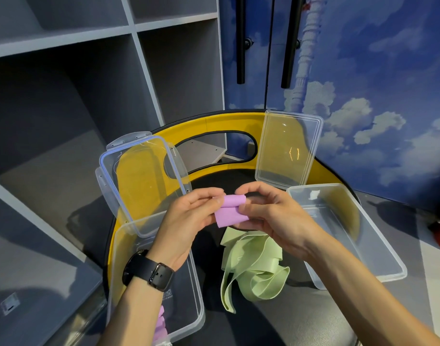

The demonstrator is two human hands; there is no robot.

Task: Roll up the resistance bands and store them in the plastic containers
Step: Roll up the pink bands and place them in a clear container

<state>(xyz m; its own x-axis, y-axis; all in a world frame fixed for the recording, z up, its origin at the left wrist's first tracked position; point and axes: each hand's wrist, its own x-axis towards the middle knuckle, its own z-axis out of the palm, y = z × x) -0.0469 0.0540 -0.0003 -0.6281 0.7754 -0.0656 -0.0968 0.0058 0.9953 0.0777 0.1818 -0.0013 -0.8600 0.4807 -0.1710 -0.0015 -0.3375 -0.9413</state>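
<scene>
- I see both hands raised over the middle of the black seat [301, 318], each pinching one end of a purple band [230, 213].
- My left hand [189, 221] has thumb and fingers curled round the left edge of the purple band; a black watch [149, 270] sits on that wrist.
- My right hand [271, 213] has its fingers curled over the right end of the band, thumb underneath.
- The purple band is partly rolled: a small roll on top, a flat flap hanging just below it, all held in the air between the hands.
- A green band [251, 265] lies loose and tangled on the seat, below the hands.
- A clear box [194, 308] stands at the left under my left forearm; something purple shows in its near corner, partly hidden. Its lid [139, 181] leans up behind it.
- A second clear box [351, 233] stands at the right, with its lid [288, 148] propped against the yellow backrest [214, 123].
- Grey shelves [89, 71] fill the left side.
</scene>
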